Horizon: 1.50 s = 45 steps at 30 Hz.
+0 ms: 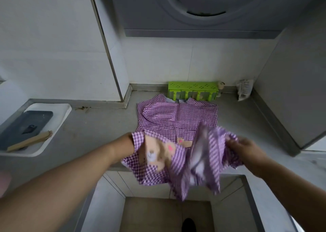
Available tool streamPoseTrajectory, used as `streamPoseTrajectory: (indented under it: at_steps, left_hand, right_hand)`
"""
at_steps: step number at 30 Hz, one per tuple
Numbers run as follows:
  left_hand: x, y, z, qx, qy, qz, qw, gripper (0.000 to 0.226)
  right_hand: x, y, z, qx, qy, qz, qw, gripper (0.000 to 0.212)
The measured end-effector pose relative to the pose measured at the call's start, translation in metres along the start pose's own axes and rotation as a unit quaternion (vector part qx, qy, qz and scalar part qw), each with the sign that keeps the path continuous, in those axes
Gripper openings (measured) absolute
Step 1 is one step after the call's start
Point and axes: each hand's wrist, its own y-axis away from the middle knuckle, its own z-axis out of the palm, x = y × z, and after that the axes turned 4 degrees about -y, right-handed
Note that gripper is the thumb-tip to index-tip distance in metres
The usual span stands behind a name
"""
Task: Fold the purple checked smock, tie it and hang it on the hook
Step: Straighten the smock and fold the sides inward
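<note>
Grey stone-look countertop (98,124), L-shaped, runs under a large grey appliance with a round door (202,6). The purple-and-white checked cotton smock (176,117) lies with its collar end flat on the counter, just in front of the back wall; its lower half is lifted off the front edge and bunched in the air.

Progress, judged: early in the folding step. The upper part is spread and smoothed. The hem end with the brown bear appliqué (157,152) is raised, probably to be brought over toward the collar. No completed fold is visible, no tie is made, and no hook appears anywhere in view. Tying and hanging both remain.

Hands: the right hand (245,145) has its fingers curled into the gathered right edge of the cloth, gripping it. The left hand (136,143) is almost wholly hidden behind the raised cloth; only the wrist shows entering the fabric, so its grip cannot be told. The cloth there is motion-blurred.

Surroundings, by size: white rectangular plastic tray (58,115) on the left counter, well apart from the smock, holding a dark grey flat slab (26,124) and a tan wooden stick (30,142). Lime-green perforated plastic rack (193,90) stands against the back wall, just behind the collar. Crumpled clear printed packet (244,90) leans in the right corner.

Obstruction: the rack sits near the collar, limiting room to slide the smock back.
</note>
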Motion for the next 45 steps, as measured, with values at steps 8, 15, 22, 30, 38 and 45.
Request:
streamPoseTrajectory:
  at_steps: [8, 15, 22, 30, 38, 45]
  left_hand:
    - [-0.013, -0.005, -0.021, -0.015, 0.059, -0.047, 0.997, 0.044]
    - [-0.042, 0.000, -0.020, -0.058, 0.049, -0.070, 0.995, 0.038]
    - [-0.026, 0.006, -0.017, -0.184, 0.076, -0.123, 0.972, 0.070]
    - [-0.035, -0.025, -0.025, -0.126, 0.088, -0.101, 0.983, 0.085]
    - [-0.021, -0.121, -0.041, 0.026, 0.153, -0.081, 0.985, 0.083]
    - [-0.030, -0.200, -0.042, 0.113, 0.181, -0.143, 0.967, 0.083]
  right_hand:
    - [-0.015, -0.008, -0.009, 0.104, -0.089, 0.019, 0.990, 0.010]
    - [-0.004, 0.001, -0.002, 0.035, 0.003, 0.041, 0.999, 0.012]
    - [0.005, 0.005, 0.000, -0.033, 0.083, 0.102, 0.991, 0.021]
    - [0.001, -0.023, -0.008, 0.015, -0.051, 0.052, 0.997, 0.059]
    - [-0.016, -0.161, -0.028, 0.120, -0.147, 0.060, 0.980, 0.038]
    - [-0.012, -0.261, -0.027, 0.131, -0.098, 0.079, 0.983, 0.009]
